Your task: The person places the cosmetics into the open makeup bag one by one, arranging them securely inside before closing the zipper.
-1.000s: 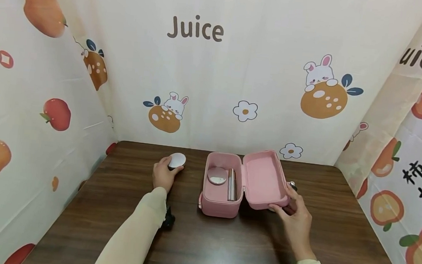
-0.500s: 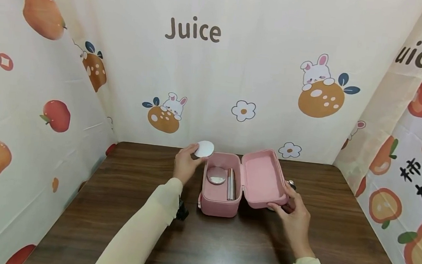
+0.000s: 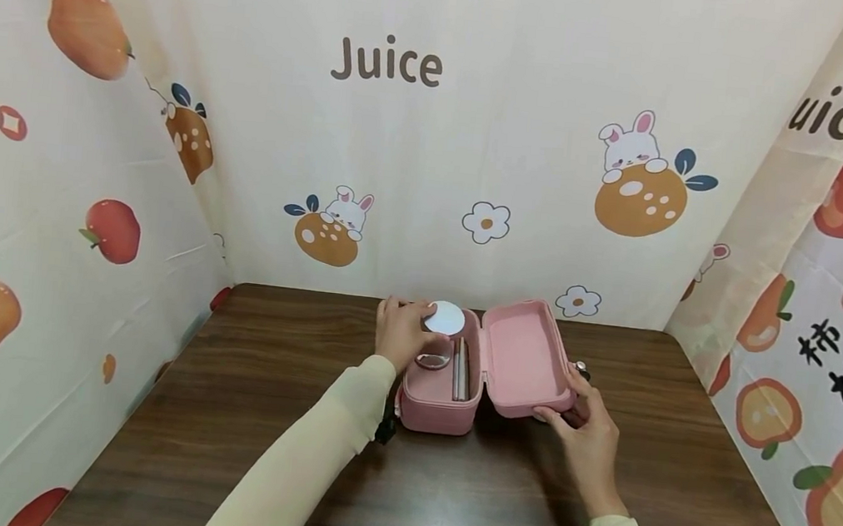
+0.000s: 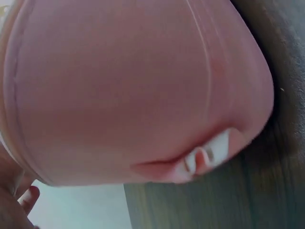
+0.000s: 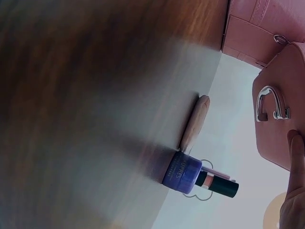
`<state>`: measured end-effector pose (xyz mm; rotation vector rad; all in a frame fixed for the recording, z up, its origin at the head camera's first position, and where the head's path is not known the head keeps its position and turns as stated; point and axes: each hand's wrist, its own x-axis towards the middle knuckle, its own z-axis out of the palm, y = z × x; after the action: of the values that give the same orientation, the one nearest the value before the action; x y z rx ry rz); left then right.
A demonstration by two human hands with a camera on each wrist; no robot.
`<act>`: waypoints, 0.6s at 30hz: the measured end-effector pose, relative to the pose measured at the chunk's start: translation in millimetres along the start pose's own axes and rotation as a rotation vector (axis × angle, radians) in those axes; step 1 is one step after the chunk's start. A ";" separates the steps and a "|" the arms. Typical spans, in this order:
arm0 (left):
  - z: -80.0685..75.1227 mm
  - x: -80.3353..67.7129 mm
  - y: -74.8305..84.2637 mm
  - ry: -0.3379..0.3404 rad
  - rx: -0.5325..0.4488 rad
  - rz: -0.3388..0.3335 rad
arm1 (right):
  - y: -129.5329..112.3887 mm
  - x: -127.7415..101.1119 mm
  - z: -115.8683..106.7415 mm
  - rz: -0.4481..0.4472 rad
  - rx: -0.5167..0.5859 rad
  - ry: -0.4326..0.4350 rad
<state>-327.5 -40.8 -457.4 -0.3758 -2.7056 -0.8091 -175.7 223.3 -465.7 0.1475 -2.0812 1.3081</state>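
Note:
A pink case (image 3: 439,407) lies open on the brown table (image 3: 243,414), its lid (image 3: 522,351) swung out to the right. My left hand (image 3: 416,327) holds a white round compact (image 3: 444,317) just above the case's back left corner. Inside lie a round pink compact (image 3: 433,356) and a slim tube (image 3: 461,368). My right hand (image 3: 567,399) grips the lid's near right corner. The left wrist view is filled by the case's outer wall (image 4: 133,86). In the right wrist view a fingertip (image 5: 296,157) rests on the lid (image 5: 281,124) beside a metal clasp (image 5: 271,105).
Behind the lid on the table sit a blue jar (image 5: 181,174), a dark lipstick tube (image 5: 217,183) and a tan round compact (image 5: 195,121). Printed fabric walls (image 3: 478,134) close in the table at the back and both sides.
My left hand lifted the white round compact from the table's left side and carried it right, to above the open case. The right hand stayed on the lid.

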 end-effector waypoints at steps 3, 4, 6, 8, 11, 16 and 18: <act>1.0 -2.3 3.2 -0.016 0.027 -0.005 | -0.1 -0.5 -0.6 0.005 -0.004 -0.002; 1.6 -3.4 3.6 -0.030 0.025 -0.012 | -0.2 -0.6 -0.7 0.005 -0.004 -0.003; 3.1 -4.4 4.4 -0.067 0.048 -0.019 | -0.3 -0.6 -0.7 0.000 -0.001 -0.005; 5.2 -3.8 5.3 -0.101 0.093 -0.004 | -0.4 -0.2 -0.7 -0.005 0.004 -0.002; 8.8 -1.5 8.4 -0.132 0.196 0.053 | -0.9 0.2 -0.9 -0.013 0.009 0.003; 17.7 0.2 13.8 -0.149 0.384 0.077 | -1.7 0.3 -0.5 -0.019 0.021 0.000; 21.1 0.5 16.0 -0.161 0.451 0.047 | -2.1 0.6 0.1 -0.027 0.018 0.000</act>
<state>-327.0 -15.9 -466.2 -0.4081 -2.9043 -0.1447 -175.3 222.3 -463.8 0.1828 -2.0607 1.3115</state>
